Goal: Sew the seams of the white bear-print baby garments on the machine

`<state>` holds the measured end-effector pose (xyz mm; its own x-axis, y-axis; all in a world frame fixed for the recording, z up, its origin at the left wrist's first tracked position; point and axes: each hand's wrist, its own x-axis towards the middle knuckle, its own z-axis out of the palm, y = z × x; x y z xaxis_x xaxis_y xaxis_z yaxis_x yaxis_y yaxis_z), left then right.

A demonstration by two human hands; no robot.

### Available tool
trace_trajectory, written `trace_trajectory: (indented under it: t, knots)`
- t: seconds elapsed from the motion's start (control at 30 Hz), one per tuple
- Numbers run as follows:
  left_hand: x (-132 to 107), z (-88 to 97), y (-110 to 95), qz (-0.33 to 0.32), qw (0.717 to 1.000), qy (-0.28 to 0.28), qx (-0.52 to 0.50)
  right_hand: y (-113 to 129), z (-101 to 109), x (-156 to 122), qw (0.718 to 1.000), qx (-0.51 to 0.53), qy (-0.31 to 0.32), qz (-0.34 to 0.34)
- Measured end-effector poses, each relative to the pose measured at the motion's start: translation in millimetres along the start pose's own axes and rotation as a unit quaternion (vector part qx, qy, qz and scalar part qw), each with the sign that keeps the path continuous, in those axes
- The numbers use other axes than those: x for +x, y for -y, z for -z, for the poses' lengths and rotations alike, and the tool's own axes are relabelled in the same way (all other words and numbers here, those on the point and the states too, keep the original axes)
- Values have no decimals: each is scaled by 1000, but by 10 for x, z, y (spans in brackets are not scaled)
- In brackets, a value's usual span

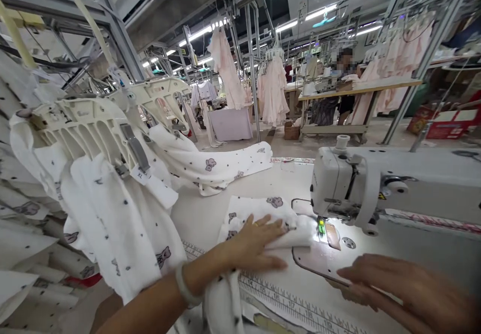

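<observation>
My left hand [259, 243] lies with fingers spread on a white fabric piece [240, 208] printed with small bears and dots. The fabric's right end reaches the lit needle area of a white sewing machine [338, 183], by a small green part [321, 227] at the presser foot. At the lower right, my right hand [409, 289] hovers by the table's front, blurred, fingers stretched out, apart from the fabric. Nothing shows in it. A brown piece [332, 236] sits just right of the needle area.
White bear-print garments [124, 223] hang at left from a hanger clamp [86, 118] with an XL tag [141, 174]. Another printed piece [218, 166] extends across the table's back. A ruler strip [293, 304] runs along the front. Behind, pink garments [273, 88] hang and a person [343, 68] sits.
</observation>
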<state>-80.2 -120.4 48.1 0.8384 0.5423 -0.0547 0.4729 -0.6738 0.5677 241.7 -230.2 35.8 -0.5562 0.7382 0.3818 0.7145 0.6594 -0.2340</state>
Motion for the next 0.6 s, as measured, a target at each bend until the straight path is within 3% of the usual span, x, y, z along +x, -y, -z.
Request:
trace_trajectory:
  t: [0.07,0.17,0.33,0.43,0.6]
  knots:
    - [-173,-9,-111,-6,999,23,24,-33,57,184,996,-29,-28,75]
    - [-220,9,-214,-6,998,7,57,-44,-35,335,983,-73,-80,146]
    - [57,-69,-312,-49,984,-105,138,1,-311,247,988,-104,-19,111]
    - [137,-287,-367,-30,979,-95,179,43,-350,140,989,-108,-13,101]
    - [77,-618,-365,18,977,-98,187,148,-221,124,993,-64,-6,96]
